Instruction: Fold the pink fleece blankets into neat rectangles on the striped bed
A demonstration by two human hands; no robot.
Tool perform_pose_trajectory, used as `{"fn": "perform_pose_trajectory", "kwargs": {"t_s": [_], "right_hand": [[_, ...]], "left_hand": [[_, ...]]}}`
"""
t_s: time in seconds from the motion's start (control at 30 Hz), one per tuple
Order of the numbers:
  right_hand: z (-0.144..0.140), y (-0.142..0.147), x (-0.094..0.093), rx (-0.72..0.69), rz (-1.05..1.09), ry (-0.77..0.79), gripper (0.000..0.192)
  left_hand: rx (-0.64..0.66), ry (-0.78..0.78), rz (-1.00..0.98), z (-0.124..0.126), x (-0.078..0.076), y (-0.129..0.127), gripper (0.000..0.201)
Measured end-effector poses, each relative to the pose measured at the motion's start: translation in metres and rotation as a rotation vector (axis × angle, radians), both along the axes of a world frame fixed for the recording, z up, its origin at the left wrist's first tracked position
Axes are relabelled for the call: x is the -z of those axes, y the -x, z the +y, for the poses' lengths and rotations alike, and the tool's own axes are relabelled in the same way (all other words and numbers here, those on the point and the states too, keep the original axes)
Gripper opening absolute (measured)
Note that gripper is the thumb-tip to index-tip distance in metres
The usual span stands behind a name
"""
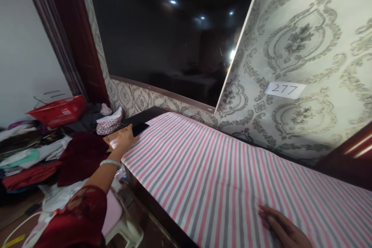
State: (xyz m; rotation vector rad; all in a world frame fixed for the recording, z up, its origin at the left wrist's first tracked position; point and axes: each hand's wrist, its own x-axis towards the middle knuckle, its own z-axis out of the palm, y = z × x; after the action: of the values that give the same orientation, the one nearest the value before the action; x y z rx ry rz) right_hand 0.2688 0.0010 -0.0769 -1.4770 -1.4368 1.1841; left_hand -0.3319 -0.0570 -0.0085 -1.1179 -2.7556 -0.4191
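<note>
A pink, grey and white striped cloth (209, 170) covers a long dark cabinet. My left hand (126, 138) is at the cloth's left end, with its fingers bent down over a corner; a bit of striped cloth shows beneath them. A flat black rectangular thing (141, 128) lies right beside that hand; its kind is not clear. Low on the right, my right hand (283, 226) has its fingers stretched out, fingertips at the cloth's surface near slight creases. Nothing shows between these fingers.
A large television (174, 38) hangs above the cabinet. Heaped clothes (31, 159) and a red basket (58, 110) are on the left. A pale plastic stool (124, 224) stands beside the cabinet (151, 215). A paper marked 277 (285, 89) is on the wall.
</note>
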Motion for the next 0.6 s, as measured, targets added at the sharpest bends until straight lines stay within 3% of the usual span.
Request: {"fn": "perform_pose_trajectory", "kwargs": {"t_s": [0.13, 0.27, 0.33, 0.47, 0.53, 0.6], "right_hand": [[0.003, 0.004, -0.003, -0.052, 0.01, -0.015, 0.048], [0.005, 0.021, -0.014, -0.119, 0.034, -0.04, 0.05], [0.005, 0.035, -0.022, -0.16, 0.106, -0.021, 0.053], [0.01, 0.066, -0.038, -0.219, 0.373, 0.075, 0.066], [0.018, 0.077, -0.042, -0.229, 0.555, 0.126, 0.074], [0.031, 0.082, -0.045, -0.23, 0.725, 0.133, 0.078]], "left_hand": [[0.026, -0.025, 0.089, 0.001, -0.015, -0.018, 0.08], [0.125, -0.165, 0.06, 0.009, -0.028, -0.059, 0.076], [0.207, -0.288, -0.136, 0.016, -0.029, -0.093, 0.077], [0.434, -0.565, -0.761, 0.032, -0.015, -0.187, 0.079], [0.533, -0.599, -1.05, 0.038, -0.007, -0.24, 0.081], [0.597, -0.592, -1.221, 0.045, -0.001, -0.289, 0.082]]}}
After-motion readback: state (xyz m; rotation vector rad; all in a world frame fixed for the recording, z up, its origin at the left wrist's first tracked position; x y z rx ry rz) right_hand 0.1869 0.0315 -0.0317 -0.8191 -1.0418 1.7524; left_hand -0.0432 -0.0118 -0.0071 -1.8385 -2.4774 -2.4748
